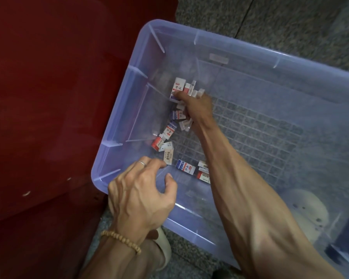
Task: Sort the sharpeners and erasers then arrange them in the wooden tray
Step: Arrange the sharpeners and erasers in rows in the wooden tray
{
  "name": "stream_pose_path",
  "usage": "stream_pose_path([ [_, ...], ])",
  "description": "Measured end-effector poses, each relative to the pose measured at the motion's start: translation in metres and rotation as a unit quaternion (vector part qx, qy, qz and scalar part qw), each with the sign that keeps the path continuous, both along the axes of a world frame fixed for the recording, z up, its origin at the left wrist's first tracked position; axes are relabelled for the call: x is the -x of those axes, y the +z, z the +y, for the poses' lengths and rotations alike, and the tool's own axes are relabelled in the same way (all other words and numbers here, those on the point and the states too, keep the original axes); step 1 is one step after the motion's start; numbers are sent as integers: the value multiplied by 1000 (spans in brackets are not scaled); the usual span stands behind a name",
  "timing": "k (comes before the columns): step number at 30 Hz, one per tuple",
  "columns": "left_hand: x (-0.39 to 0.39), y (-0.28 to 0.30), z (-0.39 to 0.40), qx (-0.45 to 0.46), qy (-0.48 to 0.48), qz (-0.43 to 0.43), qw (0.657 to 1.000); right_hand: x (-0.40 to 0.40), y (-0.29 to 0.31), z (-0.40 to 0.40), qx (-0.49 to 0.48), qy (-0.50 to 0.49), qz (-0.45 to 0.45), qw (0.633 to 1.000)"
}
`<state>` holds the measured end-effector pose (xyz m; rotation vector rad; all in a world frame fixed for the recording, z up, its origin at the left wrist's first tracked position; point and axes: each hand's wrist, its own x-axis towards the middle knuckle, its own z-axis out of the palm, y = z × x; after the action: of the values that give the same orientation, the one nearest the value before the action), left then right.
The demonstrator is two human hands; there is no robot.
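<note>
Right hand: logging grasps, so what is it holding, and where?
The right hand grips a bunch of erasers by their lower ends, inside the bin.

I make out red Chinese characters, likely "考试", on white eraser wrapper [178, 88] in the handful gripped by right hand [197, 105]. Same red characters, too small to confirm, on blue-and-white wrapper [186, 167] on bin floor [250, 125]. Beige wrapper [168, 156] near left hand [143, 194] carries dark vertical characters, unreadable to me. Red-and-white wrapper [203, 175] shows small print, blurred. Pale label [219, 58] on bin's far wall: illegible.
</note>
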<state>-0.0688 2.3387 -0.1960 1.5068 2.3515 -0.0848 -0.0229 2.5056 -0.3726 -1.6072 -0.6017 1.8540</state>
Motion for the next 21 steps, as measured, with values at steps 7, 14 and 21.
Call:
stream_pose_path([
  [7, 0, 0, 0, -4, 0, 0, 1000, -3, 2, 3, 10, -8, 62, 998],
  [14, 2, -1, -2, -13, -7, 0, 1000, -14, 14, -3, 39, -3, 120, 992],
  [21, 4, -5, -4, -25, -15, -4, 1000, -43, 44, -32, 87, 92, 193, 973],
])
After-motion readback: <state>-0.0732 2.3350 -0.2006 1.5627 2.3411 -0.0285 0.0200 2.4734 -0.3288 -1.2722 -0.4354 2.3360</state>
